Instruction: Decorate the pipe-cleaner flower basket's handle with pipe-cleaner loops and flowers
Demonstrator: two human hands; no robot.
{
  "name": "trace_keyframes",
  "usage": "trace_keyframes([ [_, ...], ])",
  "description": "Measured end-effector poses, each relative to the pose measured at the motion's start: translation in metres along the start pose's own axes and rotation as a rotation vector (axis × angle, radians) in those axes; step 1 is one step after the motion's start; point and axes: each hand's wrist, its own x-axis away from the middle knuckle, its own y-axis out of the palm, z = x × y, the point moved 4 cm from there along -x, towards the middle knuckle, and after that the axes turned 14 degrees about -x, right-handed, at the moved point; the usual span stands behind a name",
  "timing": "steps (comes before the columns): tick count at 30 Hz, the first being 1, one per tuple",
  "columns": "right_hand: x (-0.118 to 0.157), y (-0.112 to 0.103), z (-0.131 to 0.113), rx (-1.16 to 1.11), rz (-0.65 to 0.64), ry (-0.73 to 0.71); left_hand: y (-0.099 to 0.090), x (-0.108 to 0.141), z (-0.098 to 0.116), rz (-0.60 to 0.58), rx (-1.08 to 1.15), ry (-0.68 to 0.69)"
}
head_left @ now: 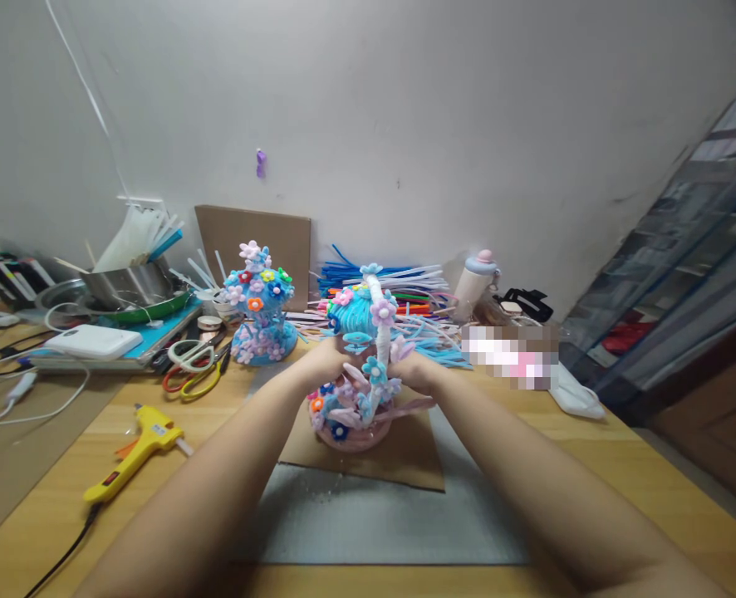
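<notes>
Ornament (374, 368) stands on cardboard (421, 473) between left hand (331, 359) and right hand (418, 372) — both partly hidden, so I cannot tell their grip. Too hard a squeeze or tug could bend its white stem (383, 340) or loosen flowers (340, 433).

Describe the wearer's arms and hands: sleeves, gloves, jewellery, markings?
Left forearm and right forearm: bare, tapering toward the wrists, no sleeve, watch, bracelet, cable or clear marking in view. Left hand and right hand: no glove visible; fingers mostly hidden, so rings can't be judged.
</notes>
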Motion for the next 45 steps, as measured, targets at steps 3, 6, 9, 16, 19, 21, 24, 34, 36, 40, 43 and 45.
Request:
trace_keyframes([
  [3, -0.001, -0.005, 0.007, -0.026, 0.033, 0.029, -0.004, 0.003, -0.003, 0.003, 0.024, -0.035],
  [6, -0.001, -0.014, 0.014, -0.068, 0.066, 0.051, -0.011, 0.011, -0.010, -0.012, 0.034, -0.075],
  [9, 0.001, -0.023, 0.016, -0.124, 0.078, 0.075, -0.021, 0.025, -0.019, -0.081, 0.036, -0.099],
  [16, 0.015, -0.027, 0.001, -0.278, 0.047, 0.103, -0.043, 0.046, -0.036, -0.167, -0.003, -0.094],
  [19, 0.023, -0.027, -0.008, -0.351, 0.043, 0.092, -0.051, 0.046, -0.038, -0.146, -0.011, -0.056],
  [21, 0.028, -0.028, -0.013, -0.403, 0.060, 0.077, -0.056, 0.045, -0.039, -0.129, -0.023, -0.033],
  [24, 0.033, -0.033, -0.018, -0.501, 0.102, 0.053, -0.062, 0.046, -0.038, -0.123, -0.043, -0.011],
  [34, 0.043, -0.038, -0.011, -0.834, 0.236, 0.078, -0.078, 0.057, -0.040, -0.136, -0.107, -0.075],
  [36, 0.043, -0.038, -0.010, -0.870, 0.253, 0.062, -0.079, 0.054, -0.041, -0.099, -0.136, -0.113],
  [40, 0.041, -0.035, -0.011, -0.907, 0.260, 0.055, -0.057, 0.042, -0.040, -0.056, -0.143, -0.147],
  [43, 0.039, -0.033, -0.011, -0.915, 0.263, 0.052, -0.028, 0.033, -0.039, -0.107, -0.121, -0.163],
  [45, 0.038, -0.032, -0.012, -0.915, 0.263, 0.052, -0.012, 0.029, -0.038, -0.145, -0.103, -0.175],
])
